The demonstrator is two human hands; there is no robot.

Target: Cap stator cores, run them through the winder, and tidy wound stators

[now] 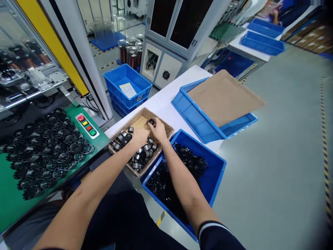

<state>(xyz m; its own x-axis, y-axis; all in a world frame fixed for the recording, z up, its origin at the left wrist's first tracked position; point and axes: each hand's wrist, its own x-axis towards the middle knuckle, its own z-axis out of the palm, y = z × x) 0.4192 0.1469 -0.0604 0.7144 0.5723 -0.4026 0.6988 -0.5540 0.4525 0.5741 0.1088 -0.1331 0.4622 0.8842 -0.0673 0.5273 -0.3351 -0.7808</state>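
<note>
Both my hands are over a plastic-lined cardboard box [169, 129] that holds many small black and metal ring-shaped parts [147, 152]. Between the thumb and fingers of my right hand [158, 130] is a small black ring-shaped part [150, 121], held above the bare cardboard at the far end. Close beside it, my left hand [140, 138] is closed, its back towards me; whatever its fingers hold is hidden. A deep blue bin [217, 173] with a heap of black parts [189, 156] lies under my right forearm.
Rows of black ring parts [52, 149] cover the green machine table [9, 194] at left, by a button panel [87, 125]. A tilted blue crate [197, 116] with a cardboard sheet [226, 97] rests on the white table [162, 107]. Stacked blue crates [127, 86] stand behind.
</note>
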